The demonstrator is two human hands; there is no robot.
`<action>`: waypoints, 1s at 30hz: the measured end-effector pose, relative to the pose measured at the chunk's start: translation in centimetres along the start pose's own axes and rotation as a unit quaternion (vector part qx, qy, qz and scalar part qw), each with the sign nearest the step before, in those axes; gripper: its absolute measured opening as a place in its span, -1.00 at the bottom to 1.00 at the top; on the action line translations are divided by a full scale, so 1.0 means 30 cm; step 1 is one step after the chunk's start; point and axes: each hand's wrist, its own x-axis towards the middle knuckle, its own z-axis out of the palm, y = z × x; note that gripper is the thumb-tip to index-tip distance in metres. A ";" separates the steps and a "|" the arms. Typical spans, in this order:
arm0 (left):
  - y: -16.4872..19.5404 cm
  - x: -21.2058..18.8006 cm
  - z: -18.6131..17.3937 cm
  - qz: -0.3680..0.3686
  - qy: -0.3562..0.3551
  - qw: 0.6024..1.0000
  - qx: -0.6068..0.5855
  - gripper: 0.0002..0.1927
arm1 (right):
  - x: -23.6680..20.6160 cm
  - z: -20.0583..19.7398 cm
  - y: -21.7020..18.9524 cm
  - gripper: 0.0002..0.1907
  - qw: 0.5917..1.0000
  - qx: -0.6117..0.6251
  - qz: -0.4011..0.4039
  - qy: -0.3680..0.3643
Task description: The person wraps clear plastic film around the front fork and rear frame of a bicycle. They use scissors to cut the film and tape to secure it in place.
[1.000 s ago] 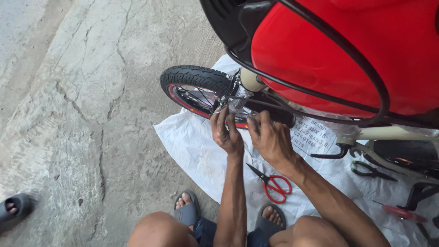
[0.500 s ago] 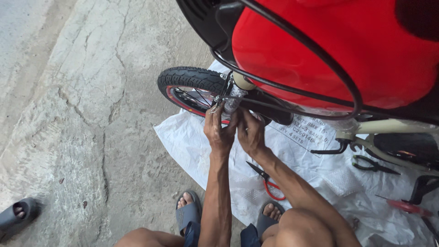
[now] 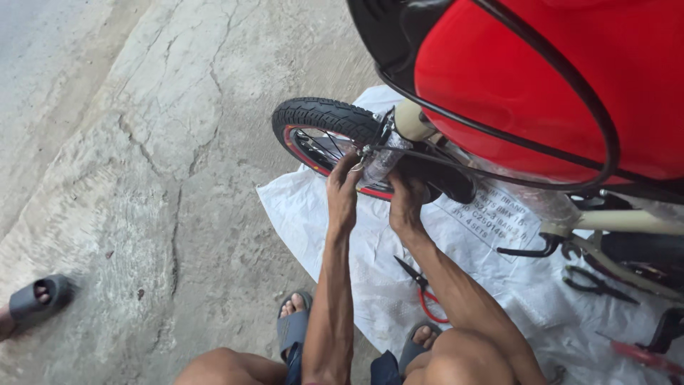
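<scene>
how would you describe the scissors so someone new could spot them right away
Start at the white sheet spread on the concrete under the small bicycle wheel. The scissors lie on it beside the right forearm, near the sandalled feet. Their red loop handles set them apart from the black pliers farther right.

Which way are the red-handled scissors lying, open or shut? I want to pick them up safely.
Cannot tell. The scissors lie on the white sheet, mostly hidden behind the right forearm; only one dark blade tip and a red loop show.
</scene>
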 end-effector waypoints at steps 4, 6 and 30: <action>-0.016 0.055 -0.039 -0.010 -0.059 0.998 0.001 -0.55 | 0.026 0.004 0.005 -0.69 0.998 -0.051 -0.045 -0.004; -0.014 0.066 -0.057 0.017 -0.084 0.996 0.024 -0.61 | 0.030 0.008 0.011 -0.69 0.997 -0.045 -0.055 0.004; 0.228 -0.058 -0.149 0.416 0.213 0.827 0.312 -0.80 | 0.007 0.023 -0.048 -0.66 0.970 -0.238 -0.045 0.031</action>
